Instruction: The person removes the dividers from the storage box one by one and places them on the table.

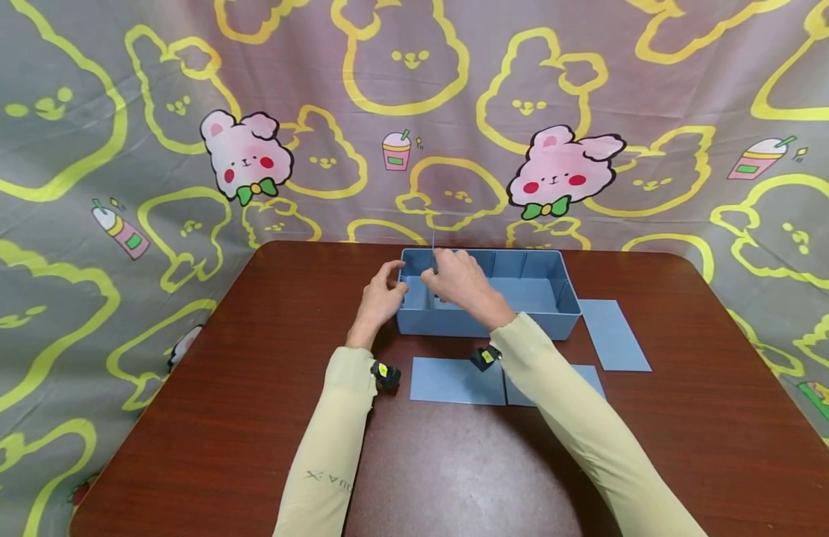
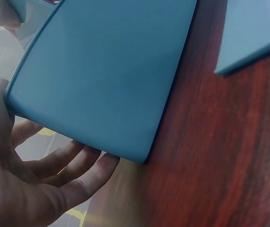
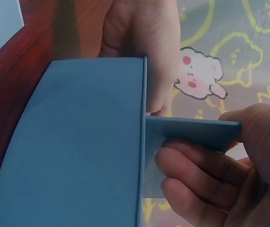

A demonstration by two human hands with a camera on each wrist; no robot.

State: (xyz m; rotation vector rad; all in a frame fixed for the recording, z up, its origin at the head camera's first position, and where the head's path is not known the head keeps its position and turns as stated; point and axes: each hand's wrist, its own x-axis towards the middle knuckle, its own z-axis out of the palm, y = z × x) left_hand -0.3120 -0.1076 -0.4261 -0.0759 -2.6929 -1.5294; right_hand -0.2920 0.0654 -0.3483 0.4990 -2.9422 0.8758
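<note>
A blue-grey rectangular open box (image 1: 488, 326) stands towards the back of the table, with slotted ribs along its inner walls. My left hand (image 1: 377, 302) holds the box's left end, its thumb at the rim and its fingers against the outer end wall in the left wrist view. Over the left part of the box, my right hand (image 1: 461, 280) grips a thin blue-grey divider panel (image 3: 192, 127). That panel stands up above the rim in the right wrist view, between thumb and curled fingers. Its lower edge is hidden inside the box.
Two flat blue-grey panels lie in front of the box, a left panel (image 1: 457, 380) and a right panel (image 1: 589, 377) partly under my right forearm. Another flat panel (image 1: 615, 335) lies to the box's right. A patterned curtain (image 1: 454, 134) hangs behind the brown table (image 1: 253, 418).
</note>
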